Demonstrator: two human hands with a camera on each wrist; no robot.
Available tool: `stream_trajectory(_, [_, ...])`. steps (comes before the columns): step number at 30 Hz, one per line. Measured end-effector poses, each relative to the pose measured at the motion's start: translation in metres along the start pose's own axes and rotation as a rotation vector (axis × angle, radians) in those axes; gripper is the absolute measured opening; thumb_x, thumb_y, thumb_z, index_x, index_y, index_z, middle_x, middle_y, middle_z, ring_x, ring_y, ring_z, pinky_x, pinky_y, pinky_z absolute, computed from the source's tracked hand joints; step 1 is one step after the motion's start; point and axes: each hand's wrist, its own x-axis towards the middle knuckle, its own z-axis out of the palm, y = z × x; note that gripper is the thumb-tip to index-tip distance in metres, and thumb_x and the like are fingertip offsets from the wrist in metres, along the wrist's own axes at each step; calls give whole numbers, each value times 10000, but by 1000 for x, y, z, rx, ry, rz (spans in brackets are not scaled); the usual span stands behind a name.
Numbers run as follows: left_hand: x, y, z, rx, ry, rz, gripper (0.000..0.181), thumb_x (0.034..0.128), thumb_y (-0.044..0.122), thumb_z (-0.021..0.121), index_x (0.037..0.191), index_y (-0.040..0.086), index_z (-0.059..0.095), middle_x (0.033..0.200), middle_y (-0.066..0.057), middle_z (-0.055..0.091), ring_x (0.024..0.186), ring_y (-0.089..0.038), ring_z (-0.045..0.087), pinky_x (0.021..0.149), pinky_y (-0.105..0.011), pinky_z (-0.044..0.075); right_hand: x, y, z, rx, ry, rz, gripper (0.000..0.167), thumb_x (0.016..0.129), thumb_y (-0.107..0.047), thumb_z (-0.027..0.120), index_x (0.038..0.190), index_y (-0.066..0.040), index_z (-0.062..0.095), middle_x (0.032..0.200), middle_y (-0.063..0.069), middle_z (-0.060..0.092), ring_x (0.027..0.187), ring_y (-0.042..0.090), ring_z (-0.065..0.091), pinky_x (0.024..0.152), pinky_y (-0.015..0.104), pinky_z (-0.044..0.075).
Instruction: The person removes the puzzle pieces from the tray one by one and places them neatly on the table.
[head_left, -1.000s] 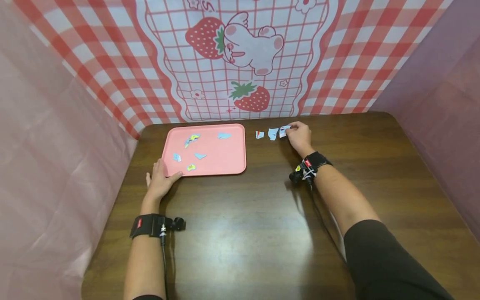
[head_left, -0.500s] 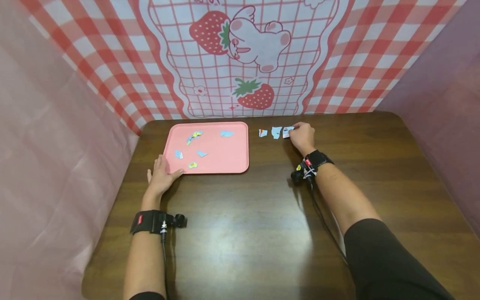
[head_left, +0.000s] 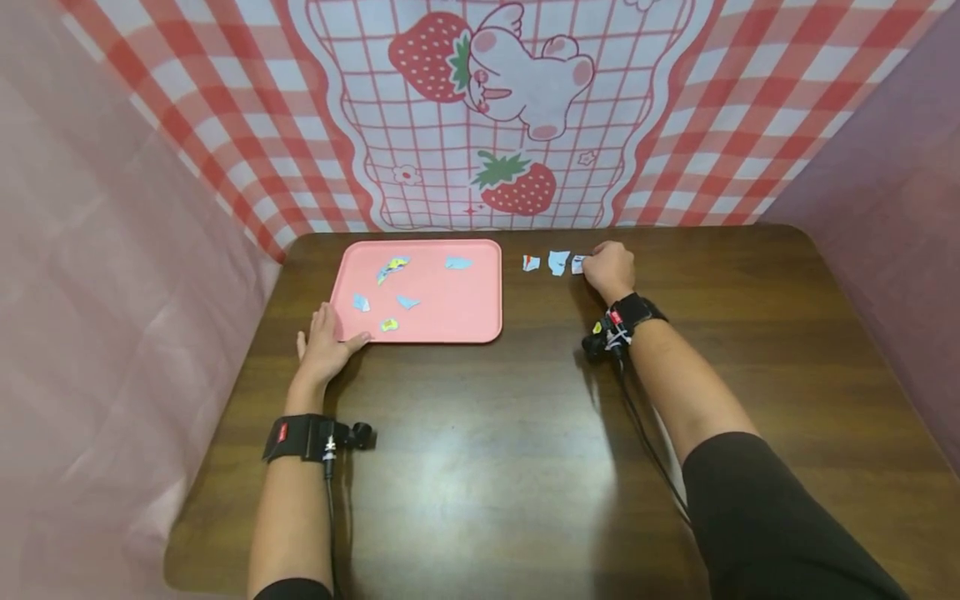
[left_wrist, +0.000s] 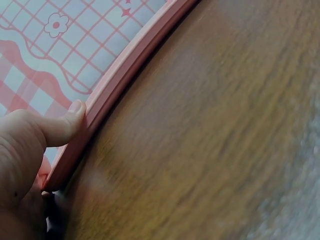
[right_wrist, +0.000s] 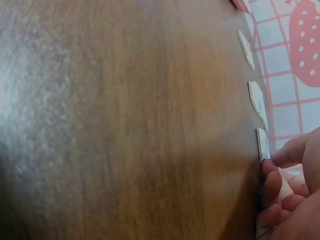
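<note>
My right hand is at the table's far edge, its thumb and fingers pinching a flat, irregular, light-blue printed puzzle piece. Much of that piece is hidden behind the fingers. To its left, two similar loose pieces lie in a row on the wood, a light-blue one and a smaller one with red print. My left hand holds the near left corner of a pink tray. In the left wrist view its thumb lies on the rim, while the other fingers are mostly out of sight.
Several loose pieces lie spread on the tray, among them a yellow-and-blue one, a plain blue one and a small yellow one. A strawberry-print cloth hangs behind the brown table. Cables trail from both wrist cameras.
The view has shifted slightly. My right hand stays at the same piece at the row's right end, and its fingers now cover more of it. My left hand keeps its place at the tray corner.
</note>
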Motion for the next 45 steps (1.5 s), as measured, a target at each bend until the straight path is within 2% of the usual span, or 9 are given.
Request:
stream_trajectory(5, [0, 2, -1, 9, -6, -2, 1026, 975, 411, 640, 1580, -46, -51, 1654, -226, -78, 1523, -394, -90, 1149, -605, -165, -1, 1, -1, 6, 7, 12, 369, 866, -183, 544, 1153, -41, 729, 1193, 174, 699, 1136, 394, 619, 910, 523, 506])
stream_trajectory(11, [1, 2, -1, 10, 0, -1, 1022, 974, 399, 643, 1581, -44, -50, 1653, -228, -75, 1523, -396, -86, 1151, -600, -165, -3, 1, -2, 36, 24, -16, 353, 908, -215, 546, 1137, -18, 729, 1187, 187, 699, 1152, 404, 609, 957, 508, 486])
stream_trajectory(18, [-1, 0, -1, 5, -10, 3, 1011, 979, 394, 637, 1582, -43, -47, 1654, -231, -70, 1522, -400, -86, 1150, -604, -163, -3, 4, 3, 134, 135, -4, 329, 938, -239, 551, 1122, -29, 726, 1138, 178, 714, 1121, 408, 617, 959, 496, 476])
stream_trajectory(22, [-2, 0, -3, 0, -12, 13, 993, 987, 380, 630, 1580, -53, -40, 1650, -243, -69, 1520, -408, -85, 1147, -610, -164, -3, -1, 7, 161, 160, -40, 334, 948, -235, 537, 1152, -41, 718, 1123, 156, 723, 1105, 396, 625, 943, 498, 479])
stream_trajectory(27, [-2, 0, -5, -4, -26, 6, 991, 993, 388, 619, 1581, -42, -53, 1653, -235, -74, 1522, -397, -97, 1146, -605, -173, -8, -9, 15, 182, 202, -174, 309, 959, -191, 504, 1103, -24, 720, 1036, 160, 714, 997, 375, 644, 848, 497, 499])
stream_trajectory(32, [-1, -1, -3, -3, -28, 19, 1011, 988, 434, 611, 1583, -36, -58, 1655, -239, -67, 1522, -403, -97, 1141, -614, -175, -18, -31, 30, 201, 282, -431, 230, 937, -79, 534, 1015, 15, 730, 998, 174, 664, 930, 351, 617, 812, 458, 489])
stream_trajectory(36, [-3, -2, -1, 18, -19, 22, 999, 996, 463, 578, 1585, -39, -54, 1655, -250, -58, 1523, -409, -85, 1144, -621, -163, -27, -54, 46, 214, 268, -600, 178, 914, -33, 575, 967, 23, 736, 930, 172, 647, 866, 331, 609, 797, 436, 494])
stream_trajectory(40, [-3, -3, 2, 38, -18, 2, 986, 1002, 474, 554, 1587, -32, -57, 1660, -240, -62, 1526, -400, -80, 1150, -612, -156, -38, -74, 58, 228, 211, -689, 165, 908, -35, 589, 945, 21, 740, 898, 156, 633, 812, 302, 608, 754, 420, 504])
stream_trajectory(45, [-2, -1, 0, 26, -12, -7, 994, 1001, 459, 561, 1583, -27, -80, 1662, -217, -92, 1527, -383, -98, 1152, -593, -170, -45, -89, 67, 243, 150, -717, 172, 913, -21, 585, 953, 35, 742, 913, 140, 622, 788, 272, 592, 726, 391, 499])
